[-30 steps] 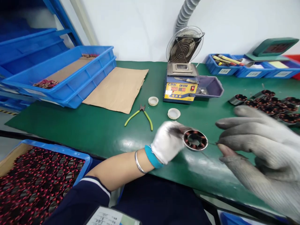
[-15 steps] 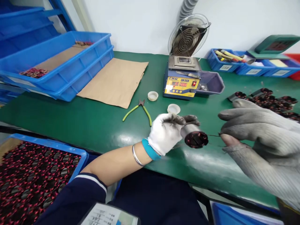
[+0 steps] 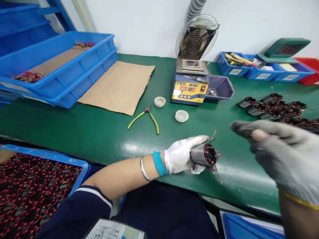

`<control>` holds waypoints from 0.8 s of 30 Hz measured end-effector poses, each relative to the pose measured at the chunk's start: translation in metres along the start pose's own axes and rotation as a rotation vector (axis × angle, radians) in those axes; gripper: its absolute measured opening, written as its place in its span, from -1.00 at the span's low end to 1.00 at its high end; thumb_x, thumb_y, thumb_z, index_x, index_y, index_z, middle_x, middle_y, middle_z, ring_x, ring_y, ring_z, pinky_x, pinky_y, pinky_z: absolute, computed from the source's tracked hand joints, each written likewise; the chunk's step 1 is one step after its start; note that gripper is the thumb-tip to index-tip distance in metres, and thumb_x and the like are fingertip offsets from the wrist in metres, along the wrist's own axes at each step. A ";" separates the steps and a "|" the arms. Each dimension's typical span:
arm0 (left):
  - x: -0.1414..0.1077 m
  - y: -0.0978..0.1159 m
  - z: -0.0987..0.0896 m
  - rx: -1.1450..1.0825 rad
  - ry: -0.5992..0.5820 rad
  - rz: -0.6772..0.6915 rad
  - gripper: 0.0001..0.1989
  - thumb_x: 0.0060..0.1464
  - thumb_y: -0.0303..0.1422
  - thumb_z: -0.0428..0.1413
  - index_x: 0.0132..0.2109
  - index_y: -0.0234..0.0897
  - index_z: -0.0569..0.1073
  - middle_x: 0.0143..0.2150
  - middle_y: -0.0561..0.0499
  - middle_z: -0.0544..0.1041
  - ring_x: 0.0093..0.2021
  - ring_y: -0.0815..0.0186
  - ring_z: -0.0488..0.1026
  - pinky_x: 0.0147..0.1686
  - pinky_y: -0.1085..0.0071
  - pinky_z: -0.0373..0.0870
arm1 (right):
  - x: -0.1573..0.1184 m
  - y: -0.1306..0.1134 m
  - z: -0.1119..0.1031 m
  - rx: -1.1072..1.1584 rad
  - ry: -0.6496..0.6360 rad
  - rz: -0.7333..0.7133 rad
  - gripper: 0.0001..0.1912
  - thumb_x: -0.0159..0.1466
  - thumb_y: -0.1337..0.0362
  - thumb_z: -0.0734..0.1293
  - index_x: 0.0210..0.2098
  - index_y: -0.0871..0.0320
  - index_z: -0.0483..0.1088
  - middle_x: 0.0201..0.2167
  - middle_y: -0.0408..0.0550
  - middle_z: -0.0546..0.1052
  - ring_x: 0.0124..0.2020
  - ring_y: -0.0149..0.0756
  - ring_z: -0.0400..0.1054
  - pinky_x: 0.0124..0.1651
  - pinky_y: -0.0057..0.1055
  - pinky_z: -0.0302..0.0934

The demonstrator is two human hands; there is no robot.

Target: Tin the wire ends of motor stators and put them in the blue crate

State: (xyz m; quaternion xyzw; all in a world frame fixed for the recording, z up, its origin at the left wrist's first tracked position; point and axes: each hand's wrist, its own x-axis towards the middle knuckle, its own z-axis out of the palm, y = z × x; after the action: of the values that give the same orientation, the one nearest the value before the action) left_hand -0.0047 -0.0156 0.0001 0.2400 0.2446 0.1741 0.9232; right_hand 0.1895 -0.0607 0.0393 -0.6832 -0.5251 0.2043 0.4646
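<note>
Snugly closed left grip (image 3: 183,156), metal cylinder (image 3: 198,154) inside

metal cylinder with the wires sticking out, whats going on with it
The left hand, gloved in white, grips the metal cylinder, from which loose wires stick out. The right hand, in a greyish glove, is held apart from it, too blurred to tell whether it pinches anything. Pliers lie open on the table.

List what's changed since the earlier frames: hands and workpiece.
Grey-white gloved right hand drew back from the silver copper-wound cylinder; the thin dark wire it pinched seems let go. White-gloved left hand keeps hold, cylinder now nearer the person, wound end turned rightward. Green-handled cutting pliers, round white dishes stayed put.
</note>
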 end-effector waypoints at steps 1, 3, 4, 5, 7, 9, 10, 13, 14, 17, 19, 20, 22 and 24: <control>-0.001 0.000 -0.001 0.017 -0.006 -0.033 -0.75 0.08 -0.15 0.11 -0.30 -0.26 0.44 -0.43 -0.05 0.55 -0.57 0.29 0.48 -0.68 0.50 0.11 | 0.003 0.003 0.002 0.006 -0.125 0.072 -0.51 -0.01 -0.17 0.48 -0.31 0.10 0.57 -0.24 0.13 0.63 -0.36 -0.11 0.52 -0.60 -0.41 0.22; -0.001 0.000 -0.002 0.047 -0.027 -0.084 -0.75 0.07 -0.15 0.10 -0.29 -0.25 0.43 -0.45 -0.04 0.54 -0.58 0.29 0.48 -0.68 0.52 0.10 | 0.006 0.005 0.009 0.048 -0.359 0.077 -0.44 -0.04 -0.22 0.48 -0.30 0.13 0.59 -0.24 0.12 0.63 -0.34 -0.15 0.53 -0.48 -0.40 0.36; -0.001 -0.001 -0.003 0.053 -0.045 -0.107 -0.76 0.07 -0.14 0.09 -0.31 -0.24 0.42 -0.46 -0.03 0.55 -0.59 0.28 0.48 -0.69 0.52 0.09 | 0.006 0.004 0.013 0.074 -0.438 0.022 -0.45 -0.01 -0.22 0.46 -0.31 0.13 0.60 -0.22 0.11 0.63 -0.28 -0.15 0.54 -0.37 -0.39 0.42; 0.000 -0.002 -0.005 0.053 -0.060 -0.121 -0.76 0.07 -0.14 0.09 -0.33 -0.24 0.41 -0.46 -0.02 0.55 -0.59 0.27 0.47 -0.70 0.52 0.08 | 0.006 0.003 0.017 0.098 -0.482 -0.043 -0.49 0.02 -0.20 0.45 -0.34 0.13 0.60 -0.21 0.09 0.63 -0.22 -0.15 0.55 -0.26 -0.38 0.44; 0.002 -0.003 -0.008 0.068 -0.068 -0.121 -0.75 0.08 -0.15 0.07 -0.37 -0.25 0.40 -0.48 -0.02 0.54 -0.60 0.28 0.46 -0.71 0.53 0.06 | 0.005 0.000 0.022 0.100 -0.511 -0.165 -0.58 0.10 -0.13 0.43 -0.43 0.12 0.57 -0.24 0.04 0.64 -0.14 -0.14 0.55 -0.18 -0.38 0.45; 0.003 -0.003 -0.010 0.152 -0.091 -0.162 -0.67 0.15 -0.12 0.01 -0.39 -0.27 0.43 -0.52 -0.04 0.52 -0.67 0.33 0.38 -0.73 0.52 0.02 | 0.003 -0.003 0.021 0.034 -0.492 -0.293 -0.66 0.18 -0.04 0.39 -0.48 0.11 0.52 -0.31 -0.02 0.63 -0.12 -0.14 0.54 -0.21 -0.38 0.46; 0.003 -0.003 -0.010 0.219 -0.122 -0.205 -0.61 0.19 -0.09 -0.04 -0.40 -0.29 0.45 -0.55 -0.06 0.50 -0.72 0.36 0.32 -0.75 0.50 -0.01 | 0.002 -0.004 0.020 -0.020 -0.469 -0.376 -0.70 0.21 0.02 0.37 -0.49 0.10 0.50 -0.33 -0.05 0.62 -0.11 -0.15 0.54 -0.21 -0.37 0.47; 0.002 -0.001 -0.006 0.337 -0.215 -0.284 -0.57 0.23 -0.11 -0.05 -0.38 -0.35 0.49 -0.56 -0.12 0.51 -0.75 0.36 0.26 -0.76 0.47 0.00 | -0.001 -0.009 0.012 -0.208 -0.377 -0.700 -0.87 0.24 0.20 0.34 -0.42 0.06 0.45 -0.36 -0.13 0.59 -0.10 -0.18 0.53 0.01 -0.18 0.44; 0.001 -0.001 -0.003 0.305 -0.192 -0.230 -0.64 0.21 -0.17 0.00 -0.39 -0.34 0.49 -0.55 -0.09 0.50 -0.70 0.36 0.31 -0.72 0.48 0.09 | -0.002 -0.012 0.010 -0.261 -0.345 -0.807 -0.92 0.24 0.24 0.34 -0.40 0.05 0.42 -0.38 -0.16 0.57 -0.11 -0.19 0.52 0.12 -0.10 0.39; 0.002 0.002 0.002 0.028 0.118 0.179 -0.66 0.16 -0.26 0.11 -0.54 -0.27 0.31 -0.63 0.08 0.35 -0.64 0.45 0.29 -0.61 0.55 0.18 | -0.007 -0.025 0.002 -0.359 -0.322 -1.003 -0.96 0.26 0.28 0.32 -0.33 0.02 0.34 -0.42 -0.19 0.52 -0.10 -0.22 0.50 0.35 -0.05 0.17; 0.005 0.004 0.000 -0.096 0.311 0.366 -0.50 0.17 -0.16 0.11 -0.62 -0.25 0.12 -0.68 0.14 0.24 -0.70 0.52 0.13 -0.67 0.57 0.03 | -0.011 -0.035 -0.002 -0.380 -0.325 -1.048 -0.93 0.24 0.31 0.32 -0.30 0.02 0.33 -0.41 -0.17 0.50 -0.06 -0.23 0.48 0.41 -0.09 0.09; 0.007 0.005 -0.002 -0.115 0.358 0.375 -0.45 0.17 -0.10 0.11 -0.63 -0.24 0.09 -0.69 0.13 0.23 -0.72 0.53 0.08 -0.70 0.56 -0.05 | -0.013 -0.038 -0.004 -0.384 -0.334 -1.058 -0.91 0.23 0.33 0.33 -0.29 0.01 0.34 -0.40 -0.17 0.50 -0.03 -0.23 0.47 0.43 -0.10 0.06; 0.011 0.004 -0.005 -0.071 0.319 0.228 -0.45 0.15 -0.01 0.11 -0.63 -0.26 0.19 -0.67 0.09 0.29 -0.74 0.51 0.13 -0.72 0.55 -0.07 | -0.015 -0.042 -0.004 -0.384 -0.350 -1.074 -0.89 0.21 0.35 0.32 -0.28 0.00 0.35 -0.39 -0.17 0.51 -0.03 -0.22 0.46 0.44 -0.07 0.04; 0.013 0.002 -0.007 -0.002 0.183 -0.001 -0.51 0.18 -0.03 0.10 -0.55 -0.32 0.38 -0.62 0.00 0.40 -0.72 0.45 0.23 -0.71 0.55 0.03 | -0.015 -0.041 -0.004 -0.391 -0.369 -1.091 -0.86 0.21 0.34 0.32 -0.25 -0.02 0.38 -0.37 -0.19 0.52 -0.05 -0.21 0.48 0.44 -0.05 0.04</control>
State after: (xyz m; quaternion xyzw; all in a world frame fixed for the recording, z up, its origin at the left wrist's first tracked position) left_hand 0.0015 -0.0063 -0.0092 0.2219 0.3279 0.1952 0.8973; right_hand 0.1657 -0.0750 0.0728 -0.3416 -0.8990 -0.0485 0.2697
